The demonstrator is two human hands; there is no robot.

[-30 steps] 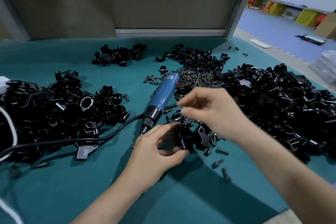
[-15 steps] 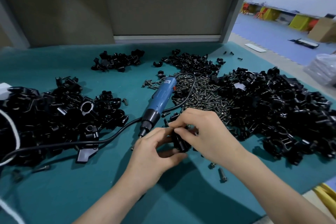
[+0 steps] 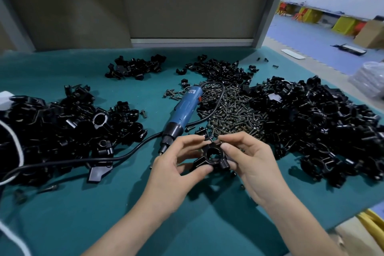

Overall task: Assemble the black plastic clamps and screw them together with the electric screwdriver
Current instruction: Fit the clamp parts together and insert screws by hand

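Both hands hold one black plastic clamp (image 3: 212, 157) just above the teal table, its round hole facing me. My left hand (image 3: 176, 168) grips its lower left lug with thumb and fingers. My right hand (image 3: 249, 158) grips the right side, and its thumb and forefinger pinch a small screw (image 3: 211, 139) at the clamp's top. The blue electric screwdriver (image 3: 182, 113) lies on the table just beyond my left hand, tip pointing toward me, with no hand on it.
Piles of black clamp parts lie at the left (image 3: 52, 131), the right (image 3: 315, 122) and the back (image 3: 135, 67). A heap of loose screws (image 3: 232, 112) sits right of the screwdriver. Its black cable (image 3: 83, 161) runs left across the teal table (image 3: 104, 214).
My right hand came back from the screw heap with a screw and joined the left on the clamp. The clamp has been turned so that its hole faces me.
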